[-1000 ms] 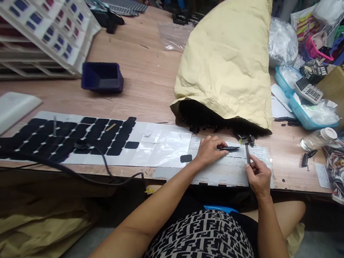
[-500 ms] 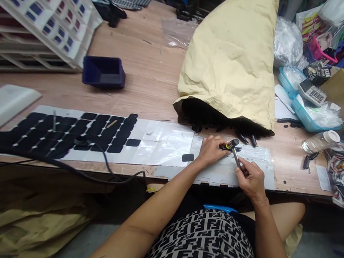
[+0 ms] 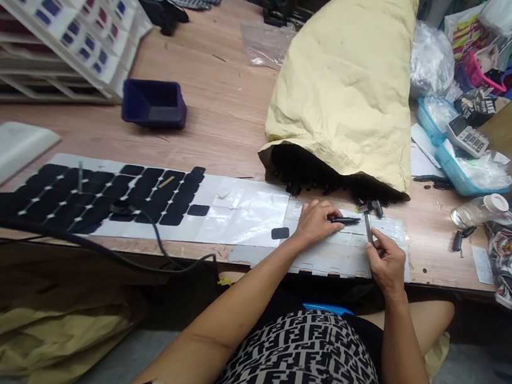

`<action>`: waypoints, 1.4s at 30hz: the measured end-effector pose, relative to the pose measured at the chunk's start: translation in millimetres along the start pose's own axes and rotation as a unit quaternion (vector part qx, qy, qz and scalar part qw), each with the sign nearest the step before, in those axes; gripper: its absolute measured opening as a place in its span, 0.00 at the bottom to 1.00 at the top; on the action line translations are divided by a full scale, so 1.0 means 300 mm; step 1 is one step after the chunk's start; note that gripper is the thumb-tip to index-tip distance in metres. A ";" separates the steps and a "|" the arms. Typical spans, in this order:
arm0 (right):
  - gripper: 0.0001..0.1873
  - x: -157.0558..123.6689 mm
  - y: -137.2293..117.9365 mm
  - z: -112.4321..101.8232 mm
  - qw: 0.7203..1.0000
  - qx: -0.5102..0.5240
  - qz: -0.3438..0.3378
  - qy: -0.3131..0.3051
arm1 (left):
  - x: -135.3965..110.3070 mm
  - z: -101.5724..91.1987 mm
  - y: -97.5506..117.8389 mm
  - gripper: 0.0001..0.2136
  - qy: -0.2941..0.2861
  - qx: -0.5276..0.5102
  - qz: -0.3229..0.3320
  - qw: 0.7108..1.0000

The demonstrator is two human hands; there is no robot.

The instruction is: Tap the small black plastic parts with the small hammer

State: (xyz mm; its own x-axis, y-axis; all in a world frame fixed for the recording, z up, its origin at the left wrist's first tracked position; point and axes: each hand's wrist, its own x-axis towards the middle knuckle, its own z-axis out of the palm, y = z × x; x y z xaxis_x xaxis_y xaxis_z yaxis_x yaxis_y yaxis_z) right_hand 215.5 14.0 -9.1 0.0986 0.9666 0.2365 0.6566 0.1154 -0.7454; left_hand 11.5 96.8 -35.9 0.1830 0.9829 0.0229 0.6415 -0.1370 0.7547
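My left hand (image 3: 312, 223) pinches a slim black part (image 3: 345, 220) flat against the clear plastic sheet (image 3: 253, 214) on the wooden table (image 3: 209, 115). My right hand (image 3: 384, 259) grips the handle of a small hammer (image 3: 368, 222), whose head sits just right of the part's tip. Directly behind them, a tan paper sack (image 3: 347, 84) lies on its side, and black parts (image 3: 315, 178) spill from its open mouth.
Rows of black pads (image 3: 107, 196) cover the sheet's left end, crossed by a black cable (image 3: 87, 243). A dark blue tray (image 3: 154, 103) and a white rack (image 3: 47, 16) stand at left. Blue baskets (image 3: 460, 160), a calculator (image 3: 472, 138), a bottle (image 3: 477, 210) and cloth crowd the right.
The hammer head, which half a second ago rested on the part beside my left fingers, has swung back to the right. My left hand keeps the part in place.
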 end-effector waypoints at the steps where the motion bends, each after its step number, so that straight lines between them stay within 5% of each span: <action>1: 0.22 0.006 0.014 -0.001 1.000 0.023 0.018 0.012 | 0.002 0.001 -0.002 0.07 0.001 0.000 0.002 1.000; 6: 0.21 0.035 0.063 -0.003 0.983 0.149 0.098 0.032 | -0.044 -0.027 0.009 0.07 -0.021 0.008 0.060 0.998; 10: 0.21 0.045 0.066 -0.007 0.974 0.195 0.111 0.037 | -0.196 -0.059 0.063 0.06 -0.116 0.012 0.219 0.969; 14: 0.21 0.044 0.067 -0.001 0.974 0.193 0.115 0.039 | -0.355 -0.005 0.098 0.07 -0.177 0.026 0.318 0.931; 19: 0.22 0.035 0.067 0.006 0.975 0.190 0.108 0.029 | -0.422 0.124 0.079 0.17 -0.208 0.046 0.288 0.934; 22: 0.21 0.029 0.064 0.007 0.976 0.188 0.104 0.030 | -0.424 0.134 0.090 0.14 -0.214 0.076 0.284 0.932; 26: 0.21 0.026 0.063 0.008 0.976 0.190 0.106 0.032 | -0.355 0.086 0.126 0.11 -0.179 0.078 0.279 0.940; 32: 0.21 0.028 0.059 0.003 0.976 0.187 0.102 0.037 | -0.033 0.042 0.132 0.12 0.023 0.116 0.148 0.982; 36: 0.21 0.028 0.062 0.002 0.977 0.186 0.100 0.037 | 0.130 0.034 0.128 0.14 0.003 0.173 0.164 0.971; 42: 0.22 0.025 0.063 0.003 0.979 0.177 0.092 0.038 | 0.158 0.046 0.108 0.08 -0.030 0.192 0.196 0.961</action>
State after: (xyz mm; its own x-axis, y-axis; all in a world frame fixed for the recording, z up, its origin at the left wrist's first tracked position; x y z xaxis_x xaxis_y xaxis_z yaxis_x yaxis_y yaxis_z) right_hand 228.1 23.6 -22.0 0.2558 0.9601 0.1132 0.3225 0.0257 -0.9462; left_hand 51.3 137.4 -19.5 0.5011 0.8395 0.2099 0.7405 -0.5415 0.3980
